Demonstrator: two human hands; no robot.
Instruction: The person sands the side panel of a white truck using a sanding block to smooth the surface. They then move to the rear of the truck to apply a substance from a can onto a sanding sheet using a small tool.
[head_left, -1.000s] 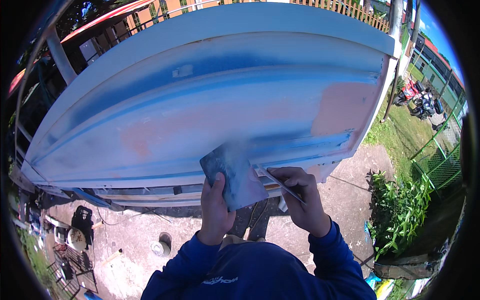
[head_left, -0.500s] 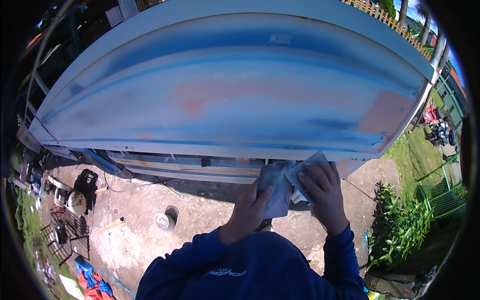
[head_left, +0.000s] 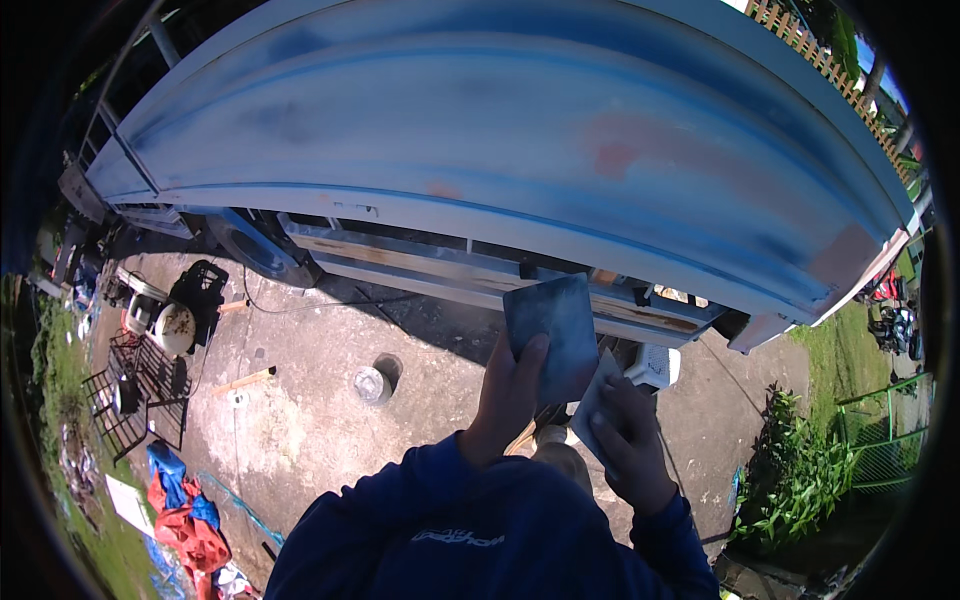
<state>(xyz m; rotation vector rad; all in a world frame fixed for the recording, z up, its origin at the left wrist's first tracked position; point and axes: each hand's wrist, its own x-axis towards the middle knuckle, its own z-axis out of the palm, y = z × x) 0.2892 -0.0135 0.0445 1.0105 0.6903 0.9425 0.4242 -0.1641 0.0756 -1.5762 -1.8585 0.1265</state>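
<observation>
In my left hand I grip a flat, dark grey rectangular plate with rounded corners and pale smears, thumb across its face. My right hand is closed round a thinner, light grey flat piece, tilted and seen partly edge-on. The light piece is close to the plate's lower right edge. Beyond both hands stretches a long vehicle-like body panel, patched in blue, pale grey and pink. Neither hand touches the panel.
Under the panel run a wheel and frame rails. A white plastic crate-like item stands beyond my right hand. On the concrete floor are a pale cylinder and a red and blue cloth heap. Plants grow at right.
The two flat pieces, overlapping before, have come apart. My right hand has moved lower, and the left plate is turned more upright. The view has shifted left along the panel.
</observation>
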